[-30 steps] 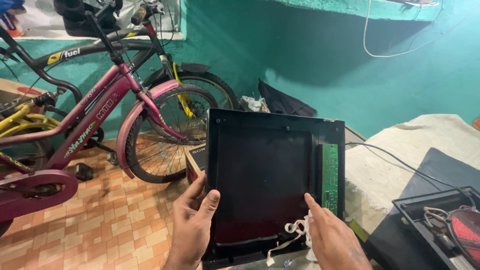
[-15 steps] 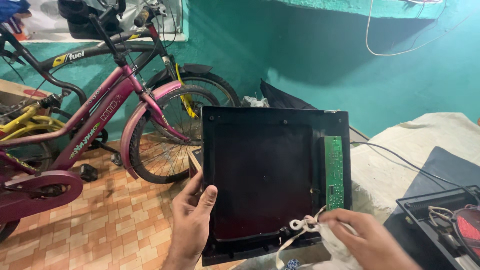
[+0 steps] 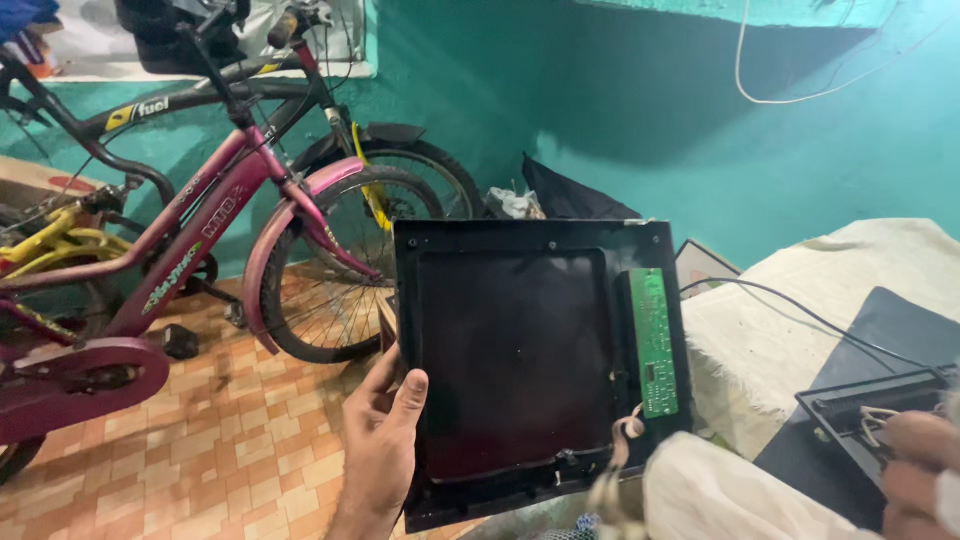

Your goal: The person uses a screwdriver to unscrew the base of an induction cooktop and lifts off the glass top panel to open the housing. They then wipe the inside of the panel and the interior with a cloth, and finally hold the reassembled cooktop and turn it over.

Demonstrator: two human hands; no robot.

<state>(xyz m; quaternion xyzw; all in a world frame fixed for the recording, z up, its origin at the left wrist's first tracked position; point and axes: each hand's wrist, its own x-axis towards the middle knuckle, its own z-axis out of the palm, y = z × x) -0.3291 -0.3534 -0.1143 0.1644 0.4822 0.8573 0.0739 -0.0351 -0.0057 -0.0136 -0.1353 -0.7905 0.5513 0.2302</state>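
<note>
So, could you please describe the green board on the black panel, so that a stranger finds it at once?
Look for the large black square panel that the left hand holds upright in front of the bicycles. Along the panel's right edge stands a narrow circuit board, long and upright. It is the only bright green part on the otherwise black panel.

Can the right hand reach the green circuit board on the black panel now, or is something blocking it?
Probably yes. The green circuit board lies exposed along the right side of the black panel, nothing covering it. The right hand is off to the side; only a whitish cloth lies low between them.
</note>
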